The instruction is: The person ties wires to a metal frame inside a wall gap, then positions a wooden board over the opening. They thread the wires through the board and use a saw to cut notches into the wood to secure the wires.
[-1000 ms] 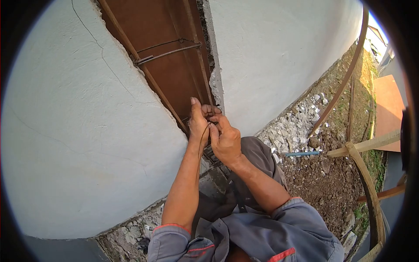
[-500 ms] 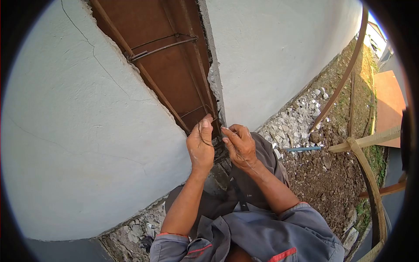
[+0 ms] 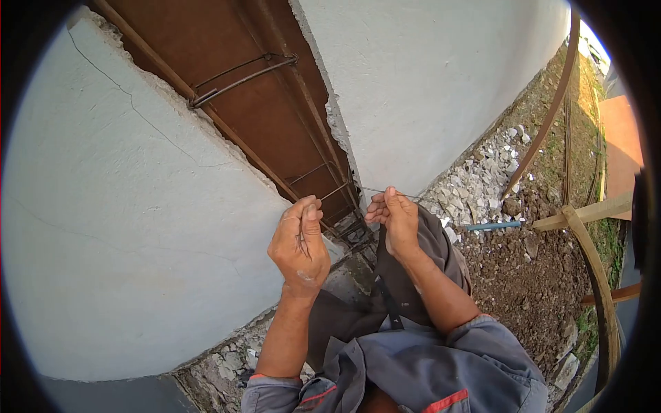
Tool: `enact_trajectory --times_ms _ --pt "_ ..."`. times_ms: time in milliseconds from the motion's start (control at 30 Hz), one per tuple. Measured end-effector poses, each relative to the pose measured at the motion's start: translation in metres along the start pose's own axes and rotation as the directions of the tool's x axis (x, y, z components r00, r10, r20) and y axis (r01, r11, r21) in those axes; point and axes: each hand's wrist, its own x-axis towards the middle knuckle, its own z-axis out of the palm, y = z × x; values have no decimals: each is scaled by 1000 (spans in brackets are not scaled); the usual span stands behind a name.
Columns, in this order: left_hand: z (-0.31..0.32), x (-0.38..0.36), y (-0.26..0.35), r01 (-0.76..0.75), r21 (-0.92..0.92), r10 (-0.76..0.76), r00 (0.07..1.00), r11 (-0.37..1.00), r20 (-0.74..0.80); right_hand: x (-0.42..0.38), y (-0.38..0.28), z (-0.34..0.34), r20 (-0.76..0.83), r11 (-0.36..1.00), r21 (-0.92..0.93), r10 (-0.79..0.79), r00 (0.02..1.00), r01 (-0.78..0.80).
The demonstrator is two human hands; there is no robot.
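My left hand [image 3: 299, 248] is closed, thumb against fingers, on a thin tie wire [image 3: 335, 191] that runs up to the lower part of a rebar cage [image 3: 313, 113]. More thin dark strands show in its palm. To its right, my right hand [image 3: 399, 220] pinches a wire end [image 3: 374, 189] between thumb and finger; a short tip pokes out past the thumb. Both wire ends lead towards the upright bar at the right side of the gap. The cage's steel bars and ties stand in front of a brown board [image 3: 234, 48].
White plastered walls, left [image 3: 138, 206] and right [image 3: 441, 82], flank the gap with rough broken edges. On the right lie pale rubble [image 3: 475, 182], a blue pipe piece [image 3: 492, 226], brown soil [image 3: 513, 275] and timber pieces [image 3: 585, 265].
My hands have moved apart, the left down and leftward, the right slightly right. The wire now stretches out on both sides of the bar. The whole view has shifted a little.
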Motion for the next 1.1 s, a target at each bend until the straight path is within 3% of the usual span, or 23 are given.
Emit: enact_trajectory --times_ms 67,267,400,500,567,767,800,833,867,900,933,1000,1067,1100 --pt "-7 3 3 13 -12 -13 1000 1000 7 12 -3 1 -95 997 -45 -61 994 57" --pt "-20 7 8 87 -78 -85 996 993 32 55 13 -21 -109 935 -319 -196 975 152" --pt "-27 9 12 7 -16 -6 998 1000 55 24 2 -12 -118 941 -290 -215 969 174" --pt "-30 11 14 -72 48 70 997 996 33 -11 -3 0 -15 924 -283 -273 962 258" --pt "-31 13 17 -126 101 125 992 987 24 -33 -19 24 341 680 -441 -477 810 586" --pt "-24 23 31 -271 202 234 953 941 190 -8 -27 104 490 496 -400 -595 637 771" --pt "-26 24 30 -190 176 161 973 966 163 3 -23 109 551 436 -390 -595 585 811" --pt "-27 25 30 -105 149 85 987 983 137 13 -19 112 546 440 -385 -601 584 812" --pt "-28 26 34 -109 157 87 986 982 141 22 -14 115 527 546 -340 -563 636 766" --pt "-28 29 42 -69 76 64 996 995 65 27 -15 119 513 646 -290 -519 684 706" --pt "-28 30 46 -33 -7 33 999 999 -8 32 -14 124 508 652 -284 -519 688 702" --pt "-44 31 38 -100 31 101 995 994 -22 37 -16 132 405 844 -217 -378 832 490" --pt "-60 29 38 -82 143 85 996 986 -14 39 -16 140 364 876 -224 -331 870 427" --pt "-63 28 42 -74 163 80 996 984 -30 41 -14 142 364 817 -235 -428 828 526"
